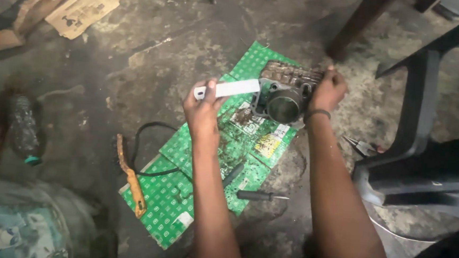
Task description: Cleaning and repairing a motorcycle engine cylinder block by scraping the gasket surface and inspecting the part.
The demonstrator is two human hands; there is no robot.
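Left hand (203, 111): pinching a white flat strip (231, 88), its tip at the cylinder bore.
Right hand (327, 90): clamped on the engine cylinder block (285, 92), above green cardboard (183, 195).
Advice: steady block, strip flat.

A grimy concrete floor (154, 60) is carrying everything. A flattened green printed carton (183, 195) is lying on it, bearing a rusty orange-handled tool (131, 179), a black cable (144, 139) and a dark-handled screwdriver (260, 196). Torn cardboard (83, 6) is lying at the far left, a plastic bottle (23, 129) nearer.
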